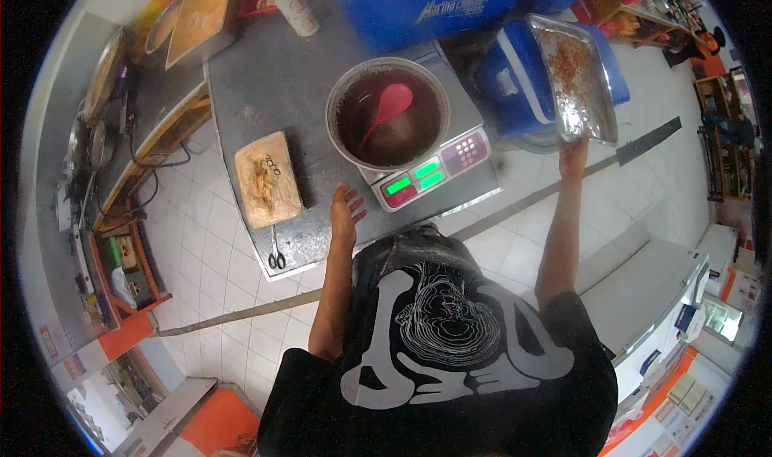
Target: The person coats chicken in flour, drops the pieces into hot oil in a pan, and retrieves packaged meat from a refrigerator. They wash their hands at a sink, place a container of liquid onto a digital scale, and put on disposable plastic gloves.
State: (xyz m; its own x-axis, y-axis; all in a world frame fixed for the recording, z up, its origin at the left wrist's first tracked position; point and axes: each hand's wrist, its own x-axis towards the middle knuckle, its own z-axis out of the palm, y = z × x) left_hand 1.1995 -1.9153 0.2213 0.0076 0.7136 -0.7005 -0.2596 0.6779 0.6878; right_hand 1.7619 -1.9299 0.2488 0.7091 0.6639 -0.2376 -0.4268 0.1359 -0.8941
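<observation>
Via head cam, I'm seeing the dark tabletop [273, 95] taking up the mid-scene. A lg blue cooler [434, 15] is sitting at its far side; a 2nd blue box [527, 115] w/ a white band is standing to the right, partly hidden by the shiny tray [583, 119]. I'm holding that tray out past the tabletop's right edge, w/ reddish-brown bits lying in it, mostly toward the far end. The round pot [330, 118] is resting on the digital scale [465, 155], right of centre, & is holding dark liquid; the scale's displays are glowing green at the near side. Left of the pot, well apart, a wrapped pkg [268, 180] w/ dark marker writing is lying near the tabletop's left edge. A paper cup [289, 7] is standing far left of the cooler. A pink ladle [394, 102] is lying in the pot. Re hands: right hand [572, 155] is gripping the tray's near end; left hand [346, 208] is hovering empty, fingers spread, just left of the scale. Scissors [276, 258] are lying at the pkg's near end.
</observation>
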